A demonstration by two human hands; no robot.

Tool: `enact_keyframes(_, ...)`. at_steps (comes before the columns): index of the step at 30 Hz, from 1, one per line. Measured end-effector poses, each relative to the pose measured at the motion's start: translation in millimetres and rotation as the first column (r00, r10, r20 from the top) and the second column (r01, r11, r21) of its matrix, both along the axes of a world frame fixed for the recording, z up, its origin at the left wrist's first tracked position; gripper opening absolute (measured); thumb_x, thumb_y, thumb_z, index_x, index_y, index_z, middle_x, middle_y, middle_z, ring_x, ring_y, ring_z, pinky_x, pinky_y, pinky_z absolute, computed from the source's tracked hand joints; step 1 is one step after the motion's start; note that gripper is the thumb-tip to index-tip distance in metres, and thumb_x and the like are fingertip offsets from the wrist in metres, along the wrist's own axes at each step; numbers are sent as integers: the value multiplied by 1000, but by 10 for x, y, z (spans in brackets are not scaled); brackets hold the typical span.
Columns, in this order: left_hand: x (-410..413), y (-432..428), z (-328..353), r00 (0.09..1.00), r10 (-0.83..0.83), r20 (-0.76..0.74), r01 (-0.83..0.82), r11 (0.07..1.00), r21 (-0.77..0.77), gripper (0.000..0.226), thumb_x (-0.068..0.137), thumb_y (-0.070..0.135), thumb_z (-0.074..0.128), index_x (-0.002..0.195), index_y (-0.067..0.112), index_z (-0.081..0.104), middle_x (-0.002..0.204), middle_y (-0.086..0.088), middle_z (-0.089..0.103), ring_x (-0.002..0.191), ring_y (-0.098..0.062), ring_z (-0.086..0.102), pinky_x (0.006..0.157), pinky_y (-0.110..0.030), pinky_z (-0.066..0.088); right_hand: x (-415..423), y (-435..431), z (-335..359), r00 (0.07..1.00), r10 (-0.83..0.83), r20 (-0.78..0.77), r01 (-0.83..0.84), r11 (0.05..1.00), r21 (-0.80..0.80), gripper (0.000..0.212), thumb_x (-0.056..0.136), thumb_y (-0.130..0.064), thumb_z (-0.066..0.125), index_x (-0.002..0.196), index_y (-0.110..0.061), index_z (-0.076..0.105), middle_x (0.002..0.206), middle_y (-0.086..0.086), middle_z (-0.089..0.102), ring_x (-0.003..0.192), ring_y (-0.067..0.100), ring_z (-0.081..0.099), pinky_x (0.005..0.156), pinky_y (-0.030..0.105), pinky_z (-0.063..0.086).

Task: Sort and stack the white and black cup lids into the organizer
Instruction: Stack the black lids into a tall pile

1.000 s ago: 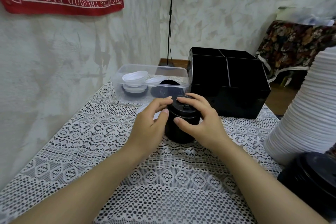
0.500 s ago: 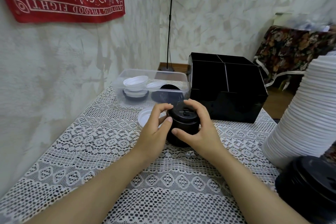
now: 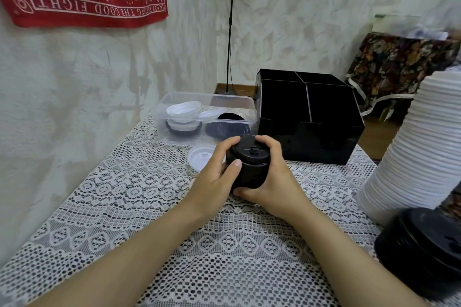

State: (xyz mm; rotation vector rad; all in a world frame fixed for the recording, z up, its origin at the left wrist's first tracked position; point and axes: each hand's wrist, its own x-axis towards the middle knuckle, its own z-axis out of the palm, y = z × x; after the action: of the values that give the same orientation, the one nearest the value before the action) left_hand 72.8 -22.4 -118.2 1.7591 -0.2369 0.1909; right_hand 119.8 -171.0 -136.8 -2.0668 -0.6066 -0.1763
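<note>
Both hands' grip closed round black lid stack, organizer behind

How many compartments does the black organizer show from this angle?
4. The black organizer is split by a cross divider: front-left, front-right, back-left, back-right. Their floors are hidden.

1. Your left hand and right hand clasp a black lid stack on the lace cloth.
2. A white lid lies just left.
3. The organizer stands behind, beside a clear tub.
</note>
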Motion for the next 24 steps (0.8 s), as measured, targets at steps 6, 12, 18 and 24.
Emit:
enact_keyframes(6,9,10,-23,1000,7,-24,-6,999,54,38,101,29,40,122,60,35,122,25,53,106,14,54,85,-11,46,-11,0,2,1000,-31,-1,31,999,-27,99,63,-27,87,129,-52,18,132,-11,47,111,9,56,89,31,52)
enact_keyframes(12,-38,-22,62,999,-4,-44,2,999,-47,43,101,15,42,126,50,41,126,14,55,107,10,55,86,-9,46,-22,19,67,999,-21,-46,22,1000,9,98,62,-23,87,129,-52,22,132,-8,46,114,10,54,91,37,53)
enact_keyframes(18,-186,-164,292,1000,-2,-25,0,995,-99,42,100,17,43,121,54,43,123,14,57,109,3,58,95,-25,49,-231,-107,309,998,-37,-51,39,998,54,96,62,-22,86,128,-52,22,133,-5,44,113,12,55,90,39,54)
enact_keyframes(24,-499,-523,477,998,-60,21,62,992,-114,43,100,16,42,121,53,43,121,21,58,108,9,56,89,-17,50,-690,-462,502,993,-118,4,117,990,80,95,64,-25,85,128,-50,20,132,-7,44,112,13,56,88,40,54)
